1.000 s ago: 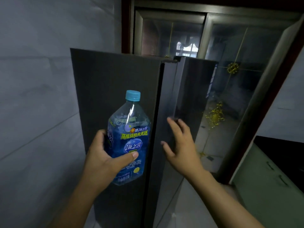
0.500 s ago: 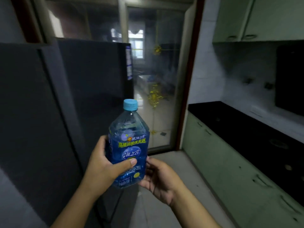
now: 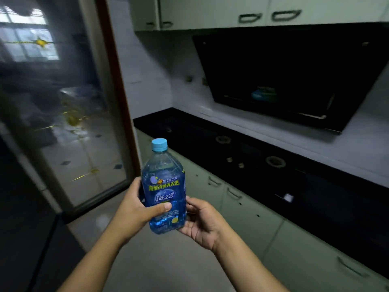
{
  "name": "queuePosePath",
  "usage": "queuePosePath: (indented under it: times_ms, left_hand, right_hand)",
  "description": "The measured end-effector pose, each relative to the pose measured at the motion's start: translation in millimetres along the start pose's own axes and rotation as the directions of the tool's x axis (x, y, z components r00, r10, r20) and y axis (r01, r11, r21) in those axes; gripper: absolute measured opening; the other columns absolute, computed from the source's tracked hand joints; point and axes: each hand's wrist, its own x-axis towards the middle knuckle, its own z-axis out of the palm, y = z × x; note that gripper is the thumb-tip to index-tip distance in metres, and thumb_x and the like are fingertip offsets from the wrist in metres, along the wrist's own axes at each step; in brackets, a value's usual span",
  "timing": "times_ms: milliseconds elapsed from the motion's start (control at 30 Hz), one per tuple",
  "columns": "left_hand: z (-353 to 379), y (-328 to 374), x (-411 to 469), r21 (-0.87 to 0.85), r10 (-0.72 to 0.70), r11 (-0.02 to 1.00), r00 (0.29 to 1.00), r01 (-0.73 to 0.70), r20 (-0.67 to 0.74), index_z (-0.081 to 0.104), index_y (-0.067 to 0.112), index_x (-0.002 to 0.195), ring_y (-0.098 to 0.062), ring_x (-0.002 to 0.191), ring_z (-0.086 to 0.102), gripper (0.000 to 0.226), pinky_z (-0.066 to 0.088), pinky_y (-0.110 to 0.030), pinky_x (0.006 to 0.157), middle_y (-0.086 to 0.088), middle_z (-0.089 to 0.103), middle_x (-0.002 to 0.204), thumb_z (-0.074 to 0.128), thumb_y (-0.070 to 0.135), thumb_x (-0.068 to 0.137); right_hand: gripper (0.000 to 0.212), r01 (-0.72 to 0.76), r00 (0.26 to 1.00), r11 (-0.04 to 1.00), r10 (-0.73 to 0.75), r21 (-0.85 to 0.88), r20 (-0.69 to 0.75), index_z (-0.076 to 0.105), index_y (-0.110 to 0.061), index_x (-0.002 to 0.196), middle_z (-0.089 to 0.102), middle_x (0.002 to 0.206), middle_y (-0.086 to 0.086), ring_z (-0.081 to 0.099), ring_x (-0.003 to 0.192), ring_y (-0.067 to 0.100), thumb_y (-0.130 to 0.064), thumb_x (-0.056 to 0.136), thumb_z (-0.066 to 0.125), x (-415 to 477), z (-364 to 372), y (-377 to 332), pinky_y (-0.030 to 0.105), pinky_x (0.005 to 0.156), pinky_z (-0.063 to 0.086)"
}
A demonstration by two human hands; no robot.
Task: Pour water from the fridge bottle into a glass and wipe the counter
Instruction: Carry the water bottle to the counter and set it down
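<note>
A clear plastic bottle (image 3: pixel 164 186) with a blue label and light blue cap stands upright in front of me, the cap screwed on. My left hand (image 3: pixel 134 209) grips its lower half, thumb across the label. My right hand (image 3: pixel 202 220) cups the bottle's base from the right, palm up, fingers curled against it. The black counter (image 3: pixel 315 186) runs along the right, with a built-in gas hob. No glass or cloth is in view.
Pale green cabinet doors (image 3: pixel 252 220) sit under the counter and more cupboards (image 3: pixel 210 11) hang above. A black range hood (image 3: pixel 294 76) slopes over the hob. A glass sliding door (image 3: pixel 69 123) is at the left, the dark fridge (image 3: pixel 19 228) at the far left.
The view has swung right from the fridge toward the counter. My right hand left the fridge door and came under the bottle's base. My left hand kept its grip on the bottle.
</note>
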Motion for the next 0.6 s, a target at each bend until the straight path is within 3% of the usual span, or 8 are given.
queuePosePath:
  times_ms: [67, 200, 300, 433, 600]
  left_hand:
    - [36.6, -6.3, 20.4, 0.019, -0.009, 1.0, 0.996, 0.008, 0.094, 0.055, 0.023, 0.123, -0.018, 0.105, 0.071, 0.089, 0.06, -0.035, 0.086, 0.0, 0.073, 0.116, 0.094, 0.041, 0.045]
    - [100.9, -16.1, 56.2, 0.037, -0.016, 0.999, 0.967, 0.007, 0.255, 0.055, 0.03, 0.121, -0.008, 0.104, 0.07, 0.086, 0.057, -0.02, 0.08, 0.012, 0.072, 0.114, 0.093, 0.041, 0.045]
    - [148.6, -26.2, 91.0, 0.054, -0.028, 0.998, 0.93, 0.009, 0.366, 0.056, 0.032, 0.121, -0.011, 0.107, 0.069, 0.082, 0.058, -0.028, 0.085, 0.009, 0.072, 0.115, 0.094, 0.039, 0.049]
    - [211.6, -42.4, 144.1, 0.045, -0.034, 0.999, 0.87, 0.014, 0.492, 0.056, 0.03, 0.123, -0.012, 0.107, 0.068, 0.082, 0.057, -0.032, 0.09, 0.007, 0.072, 0.115, 0.094, 0.037, 0.05]
    - [295.7, -45.8, 204.1, 0.016, -0.013, 1.0, 0.751, 0.003, 0.66, 0.056, 0.023, 0.12, -0.01, 0.105, 0.069, 0.069, 0.056, -0.019, 0.076, 0.005, 0.073, 0.112, 0.092, 0.006, 0.064]
  right_hand:
    - [0.027, 0.026, 0.998, 0.999, -0.024, 0.032, -0.063, 0.069, 0.001, 0.109, 0.071, 0.097, 0.015, 0.073, 0.073, 0.023, -0.019, 0.093, 0.06, -4.1, -37.3, -15.3, 0.036, 0.066, 0.062]
    - [0.028, 0.091, 0.976, 0.993, -0.074, 0.074, -0.206, 0.069, 0.0, 0.11, 0.074, 0.092, 0.014, 0.072, 0.075, 0.024, -0.02, 0.093, 0.06, -3.5, -98.7, -38.0, 0.039, 0.077, 0.06]
    - [0.026, 0.141, 0.946, 0.984, -0.102, 0.106, -0.309, 0.069, -0.002, 0.108, 0.074, 0.09, 0.015, 0.072, 0.074, 0.025, -0.02, 0.093, 0.058, 0.9, -141.0, -58.0, 0.04, 0.076, 0.06]
    - [0.022, 0.21, 0.883, 0.97, -0.133, 0.124, -0.45, 0.07, -0.005, 0.099, 0.074, 0.082, 0.013, 0.071, 0.064, 0.021, -0.021, 0.093, 0.057, 7.9, -190.9, -91.4, 0.034, 0.062, 0.06]
    - [0.02, 0.324, 0.786, 0.931, -0.168, 0.165, -0.595, 0.07, -0.007, 0.1, 0.074, 0.084, 0.014, 0.071, 0.064, 0.023, -0.021, 0.093, 0.058, 12.1, -245.9, -133.6, 0.033, 0.058, 0.059]
